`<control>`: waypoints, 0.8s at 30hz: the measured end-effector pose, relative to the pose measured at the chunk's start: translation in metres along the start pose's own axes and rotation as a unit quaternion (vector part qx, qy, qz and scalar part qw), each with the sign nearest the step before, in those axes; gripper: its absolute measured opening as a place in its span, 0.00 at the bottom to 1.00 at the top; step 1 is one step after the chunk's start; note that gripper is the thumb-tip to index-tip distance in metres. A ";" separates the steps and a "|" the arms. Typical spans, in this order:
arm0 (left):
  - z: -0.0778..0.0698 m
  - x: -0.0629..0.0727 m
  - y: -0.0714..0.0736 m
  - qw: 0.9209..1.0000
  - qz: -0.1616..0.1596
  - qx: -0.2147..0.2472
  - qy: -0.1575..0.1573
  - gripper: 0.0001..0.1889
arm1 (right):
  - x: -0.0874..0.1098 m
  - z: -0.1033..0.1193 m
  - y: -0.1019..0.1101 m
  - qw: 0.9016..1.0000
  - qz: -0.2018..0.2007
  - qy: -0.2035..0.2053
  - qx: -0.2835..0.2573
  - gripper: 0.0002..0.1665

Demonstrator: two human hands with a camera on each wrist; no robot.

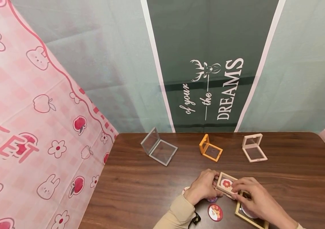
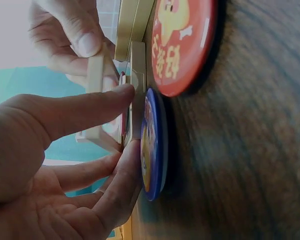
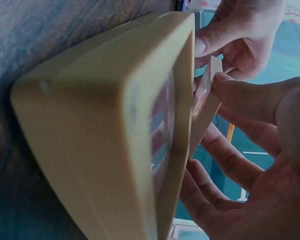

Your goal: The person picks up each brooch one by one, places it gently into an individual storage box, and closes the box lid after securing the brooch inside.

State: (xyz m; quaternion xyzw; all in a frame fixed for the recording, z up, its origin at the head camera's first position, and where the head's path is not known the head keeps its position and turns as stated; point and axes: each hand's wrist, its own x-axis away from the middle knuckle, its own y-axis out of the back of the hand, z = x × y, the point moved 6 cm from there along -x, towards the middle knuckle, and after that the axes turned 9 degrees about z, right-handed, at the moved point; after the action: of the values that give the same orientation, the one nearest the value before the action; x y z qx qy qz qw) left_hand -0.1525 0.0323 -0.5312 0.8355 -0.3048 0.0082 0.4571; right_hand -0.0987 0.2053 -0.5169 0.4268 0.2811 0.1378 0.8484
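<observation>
A small beige hinged display frame [image 1: 220, 176] is between the two hands, its lid [image 2: 95, 75] tilted partway over the lower half [image 2: 138, 70]. Inside lies a round badge with a red flower [image 1: 226, 183]. My left hand [image 1: 203, 187] pinches the lower half between thumb and fingers at the left end. The right hand [image 1: 253, 194] holds the lid between thumb and fingers from the other side. A larger gold-coloured frame [image 3: 90, 115] with a round badge in it lies under the right hand. Beside the left fingers is a blue-rimmed badge [image 2: 157, 145].
A red badge [image 1: 215, 212] lies on the wooden table [image 1: 131, 181] nearer the body. Farther back stand three opened frames: grey [image 1: 166, 151], orange [image 1: 212, 152] and pale pink [image 1: 253, 149]. Printed cloth [image 1: 122, 79] hangs behind the table, with pink cloth [image 1: 50, 121] along the left.
</observation>
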 end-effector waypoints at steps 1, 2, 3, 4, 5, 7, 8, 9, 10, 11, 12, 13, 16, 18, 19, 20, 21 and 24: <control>0.000 0.000 0.000 1.000 0.001 -0.002 -0.002 0.30 | 0.000 0.000 -0.001 1.000 0.001 -0.001 0.002 0.26; -0.001 0.000 0.000 1.000 0.003 -0.001 -0.004 0.30 | 0.000 0.000 -0.001 1.000 0.004 -0.002 0.002 0.26; -0.001 0.000 0.000 1.000 0.006 -0.001 -0.005 0.29 | 0.000 0.000 -0.002 1.000 0.006 -0.003 0.002 0.25; -0.001 0.000 0.001 1.000 0.010 0.001 -0.005 0.29 | 0.000 0.000 -0.002 1.000 0.008 -0.003 0.002 0.24; 0.000 0.001 0.001 1.000 0.013 0.003 -0.006 0.29 | 0.000 0.000 -0.003 1.000 0.008 -0.004 0.001 0.24; 0.000 0.001 0.001 1.000 0.022 0.010 -0.007 0.28 | 0.000 0.000 -0.003 1.000 0.007 0.000 0.002 0.23; 0.000 0.001 0.001 1.000 0.026 0.013 -0.008 0.27 | 0.000 0.000 -0.003 1.000 0.007 0.002 0.002 0.23; 0.001 0.001 0.000 0.999 0.028 0.012 -0.011 0.26 | 0.000 0.001 -0.003 1.000 0.006 0.005 0.003 0.23; 0.001 0.001 0.000 0.999 0.029 0.010 -0.013 0.25 | 0.000 0.001 -0.004 1.000 0.005 0.008 0.004 0.23; 0.001 0.000 0.000 0.999 0.029 0.008 -0.014 0.23 | 0.000 0.001 -0.004 1.000 0.005 0.010 0.004 0.23; 0.001 0.000 0.000 0.999 0.029 0.008 -0.013 0.22 | 0.000 0.001 -0.004 1.000 0.005 0.013 0.004 0.23; 0.001 0.000 0.000 0.999 0.029 0.007 -0.011 0.21 | 0.000 0.001 -0.004 1.000 0.006 0.014 0.003 0.23; 0.001 0.000 0.000 1.000 0.024 0.006 -0.005 0.19 | 0.000 0.001 -0.004 1.000 0.006 0.018 0.003 0.22; 0.000 0.000 0.000 1.000 0.021 0.006 -0.004 0.20 | 0.000 0.001 -0.004 1.000 0.005 0.021 0.005 0.22; 0.000 0.000 0.000 1.000 0.020 0.005 -0.005 0.20 | 0.000 0.001 -0.005 1.000 0.005 0.021 0.005 0.22; 0.000 0.000 0.000 1.000 0.018 0.004 -0.006 0.21 | 0.001 0.001 -0.005 1.000 0.004 0.022 0.006 0.22; 0.000 0.000 0.000 1.000 0.017 0.003 -0.006 0.21 | 0.001 0.001 -0.005 1.000 0.003 0.022 0.006 0.22; 0.000 0.000 0.000 1.000 0.015 0.008 -0.002 0.21 | 0.002 0.001 -0.006 1.000 0.003 0.017 0.004 0.22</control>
State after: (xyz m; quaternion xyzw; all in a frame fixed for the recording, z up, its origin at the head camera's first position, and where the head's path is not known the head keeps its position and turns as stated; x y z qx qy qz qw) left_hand -0.1523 0.0323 -0.5311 0.8342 -0.3183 0.0160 0.4501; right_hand -0.0971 0.2023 -0.5217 0.4290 0.2943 0.1466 0.8413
